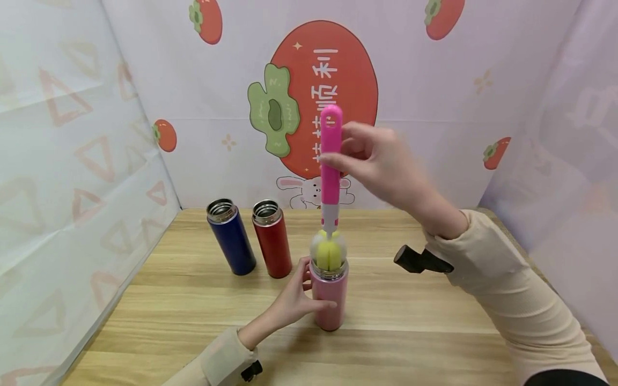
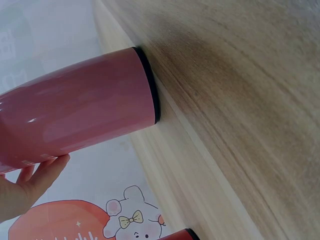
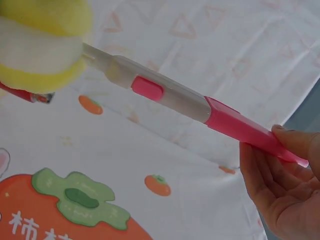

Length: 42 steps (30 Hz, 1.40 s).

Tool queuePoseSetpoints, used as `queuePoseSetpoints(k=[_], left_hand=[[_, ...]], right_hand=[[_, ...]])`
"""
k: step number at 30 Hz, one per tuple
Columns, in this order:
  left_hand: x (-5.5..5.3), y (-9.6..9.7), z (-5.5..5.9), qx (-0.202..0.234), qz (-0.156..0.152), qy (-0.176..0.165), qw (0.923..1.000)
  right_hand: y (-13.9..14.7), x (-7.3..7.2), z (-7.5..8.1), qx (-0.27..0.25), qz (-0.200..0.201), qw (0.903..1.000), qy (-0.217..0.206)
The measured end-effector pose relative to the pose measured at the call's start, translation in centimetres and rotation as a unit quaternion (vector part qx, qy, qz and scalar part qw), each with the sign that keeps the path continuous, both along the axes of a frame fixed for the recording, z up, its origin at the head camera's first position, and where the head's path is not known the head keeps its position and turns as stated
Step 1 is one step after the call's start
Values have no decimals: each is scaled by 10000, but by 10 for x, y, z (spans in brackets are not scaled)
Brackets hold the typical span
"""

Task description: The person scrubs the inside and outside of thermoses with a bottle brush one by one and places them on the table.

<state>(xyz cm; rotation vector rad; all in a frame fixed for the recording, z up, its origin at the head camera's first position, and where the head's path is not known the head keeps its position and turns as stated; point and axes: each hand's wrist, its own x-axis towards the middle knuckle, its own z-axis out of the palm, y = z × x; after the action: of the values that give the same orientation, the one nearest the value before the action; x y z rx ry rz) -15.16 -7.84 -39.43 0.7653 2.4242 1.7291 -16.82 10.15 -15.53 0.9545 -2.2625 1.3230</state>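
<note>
Head view: pink bottle [image 1: 330,297], upright, gripped at the side by left hand [image 1: 295,301]; sponge bottle brush [image 1: 330,187], its head at the bottle's mouth, pinched by right hand [image 1: 381,163]. Left wrist: black bottle base [image 2: 149,85], best braced against tabletop [image 2: 240,110]. Right wrist: thumb and fingers pinching pink handle [image 3: 240,127] near its end; straight alignment, slight twist should ease the sponge past the rim.

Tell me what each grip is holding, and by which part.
Right grip: the sponge brush, by the upper part of its pink handle. Left grip: the pink bottle, around its side, below the neck.
</note>
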Motion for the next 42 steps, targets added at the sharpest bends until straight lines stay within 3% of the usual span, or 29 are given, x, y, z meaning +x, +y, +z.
queuePoseSetpoints(k=[8,13,19,23,26,30,37,42], left_hand=[[14,3,27,-46,-17,-227,9997],[16,3,31,-58,23,-308,9995],[17,2,31,-34,64,-239,9997],[16,2,30,32,36,-184,9998],[16,2,28,50,-11,-231,9997],[15,2,24,12,-12,-293,9996],[3,0,1,51,161,-317,9994],[2,-1,-1,44,395,264,9989]], right_hand=[[2,4,-15,-14,-27,10000,-28],[0,4,-25,177,21,9998,16],[-4,6,-42,349,304,9989,22],[-8,3,-65,651,577,9960,-225],[-7,2,-85,708,568,9950,-424],[-1,4,-101,489,435,9960,-612],[10,10,-112,-145,460,9977,-475],[23,14,-120,-625,285,9964,-490]])
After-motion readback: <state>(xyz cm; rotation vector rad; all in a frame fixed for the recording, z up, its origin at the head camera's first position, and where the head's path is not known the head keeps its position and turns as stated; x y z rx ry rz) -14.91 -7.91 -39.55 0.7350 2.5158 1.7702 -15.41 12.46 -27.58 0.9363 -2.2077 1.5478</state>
